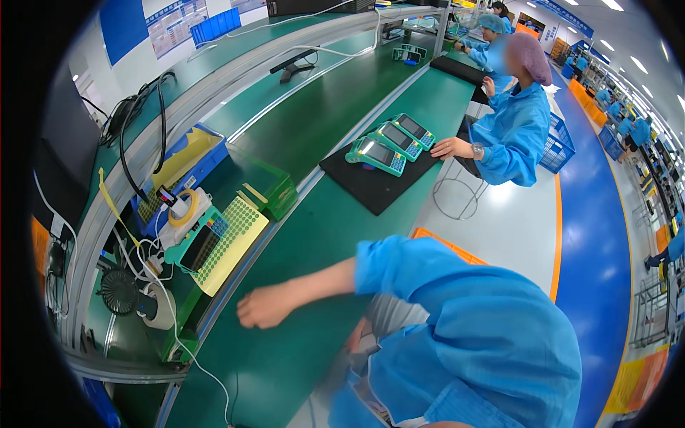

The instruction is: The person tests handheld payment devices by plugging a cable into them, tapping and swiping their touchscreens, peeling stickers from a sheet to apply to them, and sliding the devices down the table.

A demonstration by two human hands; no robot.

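1. We find the right hand (265, 307) at the green bench (296, 357), fingers curled; we cannot tell whether they grip anything.
2. We cannot tell the left hand's state.
3. We note the yellow dotted sheet (232, 246) near the right hand, beside a teal terminal (198, 247).
4. We record three terminals (397, 138) on a black mat (378, 194).

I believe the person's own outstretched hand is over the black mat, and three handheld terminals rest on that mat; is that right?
Not quite: the head view shows the person's own outstretched hand over the green bench top, not the black mat; three handheld terminals do rest on that mat.
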